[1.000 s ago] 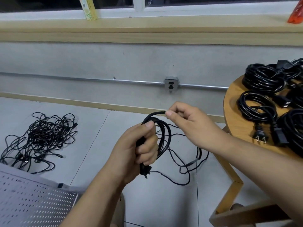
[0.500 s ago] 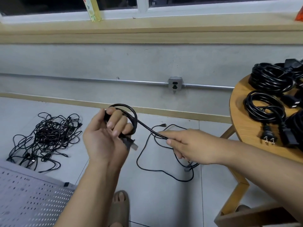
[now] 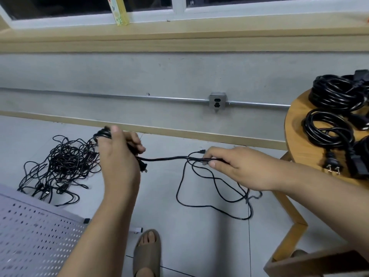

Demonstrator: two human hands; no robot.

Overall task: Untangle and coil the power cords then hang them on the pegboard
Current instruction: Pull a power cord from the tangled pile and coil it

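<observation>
My left hand (image 3: 117, 154) grips a small coil of a black power cord (image 3: 165, 158), with its plug (image 3: 143, 166) hanging just below the fingers. A taut stretch of that cord runs right to my right hand (image 3: 229, 166), which pinches it between thumb and fingers. The cord's loose remainder (image 3: 211, 204) trails in loops on the grey floor under my right hand. A tangled pile of black cords (image 3: 60, 166) lies on the floor to the left. The grey pegboard (image 3: 34, 236) lies at the lower left.
A round wooden table (image 3: 295, 136) at the right carries several coiled black cords (image 3: 329, 128). A wall socket (image 3: 217, 100) sits on a metal conduit. My sandalled foot (image 3: 146, 252) is on the floor. A yellow bottle (image 3: 118, 11) stands on the window sill.
My left hand has moved left with the coil and turned. My right hand has slid right along the cord, pulling a straight stretch between the hands.
</observation>
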